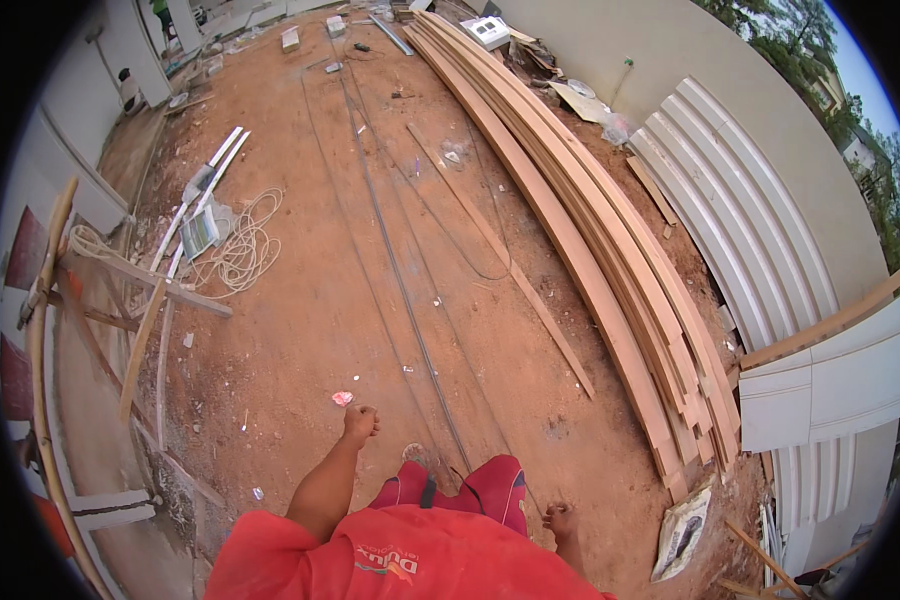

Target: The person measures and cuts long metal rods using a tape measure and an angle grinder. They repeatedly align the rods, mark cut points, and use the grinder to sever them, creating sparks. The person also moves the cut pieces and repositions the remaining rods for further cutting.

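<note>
My left hand (362, 423) hangs in front of my body above the bare reddish ground, its fingers curled in and nothing visible in them. Just beyond it, a small crumpled pink-and-white scrap (342, 398) lies on the dirt, apart from the hand. My right hand (560, 520) is low beside my right thigh, also with bent fingers, and no object shows in it. Between my hands, long thin dark rods (395, 260) run along the ground toward my feet.
A long stack of timber planks (580, 220) lies to the right, with a single narrow board (505, 260) left of it. White corrugated sheets (740, 200) lean on the wall. At left are a coiled rope (250, 245) and a wooden pole frame (45, 380).
</note>
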`<state>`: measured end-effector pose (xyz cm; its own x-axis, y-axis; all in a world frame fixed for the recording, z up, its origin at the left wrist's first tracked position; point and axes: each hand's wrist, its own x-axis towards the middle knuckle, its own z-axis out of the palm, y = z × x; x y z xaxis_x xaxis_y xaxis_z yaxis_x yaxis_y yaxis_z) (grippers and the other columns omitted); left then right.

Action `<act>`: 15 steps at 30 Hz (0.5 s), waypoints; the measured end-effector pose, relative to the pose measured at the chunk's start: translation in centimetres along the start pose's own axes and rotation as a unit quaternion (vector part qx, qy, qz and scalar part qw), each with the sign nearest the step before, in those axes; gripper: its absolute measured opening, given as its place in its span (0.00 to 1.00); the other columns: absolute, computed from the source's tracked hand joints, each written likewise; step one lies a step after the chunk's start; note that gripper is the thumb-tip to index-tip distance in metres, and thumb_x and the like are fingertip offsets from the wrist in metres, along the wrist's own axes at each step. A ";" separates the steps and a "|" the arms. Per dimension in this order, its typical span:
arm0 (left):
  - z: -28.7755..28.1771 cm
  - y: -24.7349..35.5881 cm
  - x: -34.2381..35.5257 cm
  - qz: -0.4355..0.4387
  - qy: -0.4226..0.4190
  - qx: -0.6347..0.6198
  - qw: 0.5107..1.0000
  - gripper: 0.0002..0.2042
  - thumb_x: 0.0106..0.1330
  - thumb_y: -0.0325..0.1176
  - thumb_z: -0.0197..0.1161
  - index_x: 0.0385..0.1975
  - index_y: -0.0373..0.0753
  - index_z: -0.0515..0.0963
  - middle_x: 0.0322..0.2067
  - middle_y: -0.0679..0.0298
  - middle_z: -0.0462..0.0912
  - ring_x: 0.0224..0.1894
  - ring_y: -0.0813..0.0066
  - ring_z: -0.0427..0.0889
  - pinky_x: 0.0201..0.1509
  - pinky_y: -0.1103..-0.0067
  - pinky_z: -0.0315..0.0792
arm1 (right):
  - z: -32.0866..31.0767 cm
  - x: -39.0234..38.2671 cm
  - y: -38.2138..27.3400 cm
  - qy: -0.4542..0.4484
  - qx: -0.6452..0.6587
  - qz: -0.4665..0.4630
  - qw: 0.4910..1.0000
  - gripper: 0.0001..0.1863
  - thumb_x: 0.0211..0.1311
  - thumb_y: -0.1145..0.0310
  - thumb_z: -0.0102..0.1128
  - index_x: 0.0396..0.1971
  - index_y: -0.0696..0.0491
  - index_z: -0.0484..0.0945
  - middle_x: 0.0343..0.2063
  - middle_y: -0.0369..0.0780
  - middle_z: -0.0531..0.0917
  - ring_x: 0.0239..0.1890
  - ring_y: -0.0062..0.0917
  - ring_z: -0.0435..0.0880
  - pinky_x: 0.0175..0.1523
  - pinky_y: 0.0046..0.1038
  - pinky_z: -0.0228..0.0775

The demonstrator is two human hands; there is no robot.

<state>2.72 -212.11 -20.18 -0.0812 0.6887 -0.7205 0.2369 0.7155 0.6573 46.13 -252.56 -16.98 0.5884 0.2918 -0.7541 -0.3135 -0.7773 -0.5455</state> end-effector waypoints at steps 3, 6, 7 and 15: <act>1.3 6.5 5.7 0.004 0.009 -0.036 0.999 0.09 0.71 0.33 0.60 0.38 0.32 0.81 0.29 0.57 0.84 0.24 0.69 0.85 0.24 0.74 0.80 | 1.3 2.7 -2.3 -0.038 0.007 0.066 0.997 0.13 0.71 0.68 0.63 0.49 0.55 0.73 0.33 0.42 0.83 0.27 0.30 0.86 0.28 0.33 0.81; 2.4 10.2 9.5 -0.029 0.017 -0.002 0.999 0.09 0.71 0.33 0.61 0.39 0.32 0.81 0.29 0.57 0.84 0.24 0.68 0.85 0.24 0.74 0.81 | 1.7 5.5 -4.2 -0.026 -0.033 0.141 0.989 0.10 0.71 0.68 0.62 0.46 0.55 0.77 0.31 0.42 0.84 0.27 0.32 0.86 0.28 0.35 0.82; 2.4 10.8 10.9 -0.031 0.013 0.015 0.999 0.10 0.71 0.33 0.61 0.39 0.32 0.81 0.30 0.56 0.85 0.24 0.67 0.85 0.24 0.73 0.81 | 2.3 7.0 -5.7 -0.027 -0.045 0.161 0.985 0.09 0.71 0.68 0.61 0.45 0.56 0.77 0.31 0.43 0.84 0.26 0.32 0.87 0.28 0.35 0.82; 0.8 13.8 11.5 -0.179 0.194 -0.069 0.962 0.08 0.68 0.30 0.59 0.37 0.30 0.79 0.26 0.53 0.84 0.21 0.63 0.84 0.23 0.68 0.81 | 5.3 26.7 -26.3 -0.075 -0.167 0.197 0.963 0.10 0.72 0.69 0.57 0.38 0.61 0.82 0.30 0.47 0.88 0.26 0.33 0.89 0.28 0.35 0.85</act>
<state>5.83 -194.41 -19.56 -0.4958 0.3676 -0.7868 -0.0023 0.9055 0.4244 66.11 -221.37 -24.75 0.3498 -0.0047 -0.9368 -0.2177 -0.9730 -0.0764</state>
